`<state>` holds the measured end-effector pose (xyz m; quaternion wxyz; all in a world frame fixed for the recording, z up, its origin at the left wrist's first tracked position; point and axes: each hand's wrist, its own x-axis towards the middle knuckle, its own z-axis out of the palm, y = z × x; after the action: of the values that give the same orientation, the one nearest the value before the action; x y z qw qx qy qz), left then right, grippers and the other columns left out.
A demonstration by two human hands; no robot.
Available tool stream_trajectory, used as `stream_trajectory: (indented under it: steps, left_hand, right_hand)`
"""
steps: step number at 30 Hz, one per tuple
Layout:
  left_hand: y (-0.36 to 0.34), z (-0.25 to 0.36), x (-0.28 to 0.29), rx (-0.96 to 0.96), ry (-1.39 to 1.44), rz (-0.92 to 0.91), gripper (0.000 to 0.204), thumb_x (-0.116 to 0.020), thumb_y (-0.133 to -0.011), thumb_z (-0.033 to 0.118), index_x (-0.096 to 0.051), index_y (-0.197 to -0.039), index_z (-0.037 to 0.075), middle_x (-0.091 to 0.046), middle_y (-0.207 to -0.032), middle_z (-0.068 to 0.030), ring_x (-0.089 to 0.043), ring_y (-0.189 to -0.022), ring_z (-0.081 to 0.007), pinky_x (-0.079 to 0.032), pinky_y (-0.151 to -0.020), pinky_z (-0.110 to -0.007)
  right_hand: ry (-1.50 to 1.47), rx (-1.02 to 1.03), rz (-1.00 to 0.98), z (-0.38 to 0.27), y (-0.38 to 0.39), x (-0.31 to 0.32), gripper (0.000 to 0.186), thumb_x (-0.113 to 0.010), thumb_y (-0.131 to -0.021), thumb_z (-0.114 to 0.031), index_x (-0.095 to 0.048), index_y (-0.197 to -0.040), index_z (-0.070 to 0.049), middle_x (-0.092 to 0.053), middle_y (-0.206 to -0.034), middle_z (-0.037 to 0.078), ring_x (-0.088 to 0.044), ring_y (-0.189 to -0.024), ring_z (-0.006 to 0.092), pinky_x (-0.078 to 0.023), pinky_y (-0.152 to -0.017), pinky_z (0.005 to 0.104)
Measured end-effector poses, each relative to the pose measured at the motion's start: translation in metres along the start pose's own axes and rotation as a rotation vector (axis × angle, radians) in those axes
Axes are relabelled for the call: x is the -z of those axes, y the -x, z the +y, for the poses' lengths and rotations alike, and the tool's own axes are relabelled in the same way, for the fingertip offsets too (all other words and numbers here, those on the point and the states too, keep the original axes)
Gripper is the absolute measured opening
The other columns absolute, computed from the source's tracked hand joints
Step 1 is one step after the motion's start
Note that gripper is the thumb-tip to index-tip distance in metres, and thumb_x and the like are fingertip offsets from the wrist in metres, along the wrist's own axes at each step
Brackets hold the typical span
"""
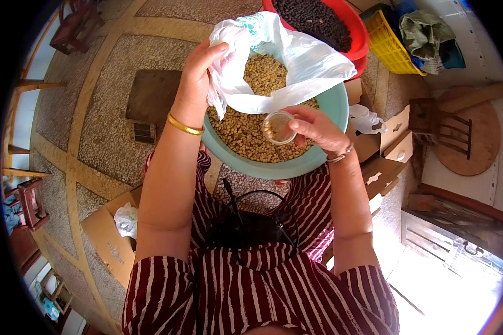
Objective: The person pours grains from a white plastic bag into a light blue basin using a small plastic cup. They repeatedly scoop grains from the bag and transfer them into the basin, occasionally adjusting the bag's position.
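Between my knees stands a pale green basin [246, 166] filled with small tan, bean-like pieces [237, 137]. My left hand [198, 64] is closed on the gathered left edge of a white plastic bag [313, 70], held above the basin with its mouth spread wide. More of the tan pieces [265, 75] show inside the bag. My right hand [318, 129] grips a small clear round plastic cup [279, 127] in front of the bag, over the basin. A few tan pieces lie in the cup, which is tilted.
Beyond the basin, a red tub [360, 39] holds dark round pieces. A yellow crate [394, 47] stands at the far right. Open cardboard boxes [397, 131] lie on the right, another cardboard box [109, 240] at the left. A small wooden chair [450, 131] is farther right.
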<state>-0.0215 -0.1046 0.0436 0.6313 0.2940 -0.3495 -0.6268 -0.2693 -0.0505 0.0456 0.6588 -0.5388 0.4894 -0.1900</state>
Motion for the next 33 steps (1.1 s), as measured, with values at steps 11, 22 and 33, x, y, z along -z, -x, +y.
stream_trajectory:
  steps: [11,22,33]
  left_hand:
    - [0.005,0.003,-0.004,0.053,-0.014,-0.037,0.037,-0.058,-0.078,0.022,-0.058,-0.105,-0.002,-0.059,-0.089,-0.0021,-0.054,-0.078,-0.0097,-0.042,-0.071,-0.023]
    - [-0.001,0.000,0.008,0.114,0.063,-0.144,0.043,-0.055,-0.078,0.019,-0.055,-0.114,-0.003,-0.060,-0.100,-0.0036,-0.055,-0.089,-0.0096,-0.042,-0.079,-0.022]
    - [0.007,0.005,-0.001,0.092,0.009,-0.075,0.044,-0.057,-0.078,0.021,-0.053,-0.116,-0.002,-0.059,-0.102,-0.0057,-0.055,-0.091,-0.0118,-0.042,-0.081,-0.024]
  right_hand:
    - [0.440,0.273,0.580,-0.058,-0.017,0.013,0.053,-0.071,-0.074,-0.027,-0.052,-0.117,-0.002,-0.060,-0.083,0.008,-0.057,-0.061,0.0123,-0.047,-0.056,0.0250]
    - [1.061,0.726,0.820,-0.045,-0.059,-0.001,0.068,-0.073,-0.061,-0.003,-0.046,-0.123,-0.010,-0.051,-0.120,0.016,-0.053,-0.102,0.0346,-0.045,-0.086,0.0395]
    - [0.087,0.581,0.547,-0.023,0.010,0.013,0.068,-0.073,-0.072,-0.009,-0.039,-0.130,-0.001,-0.057,-0.109,0.010,-0.057,-0.089,0.0137,-0.048,-0.080,0.0280]
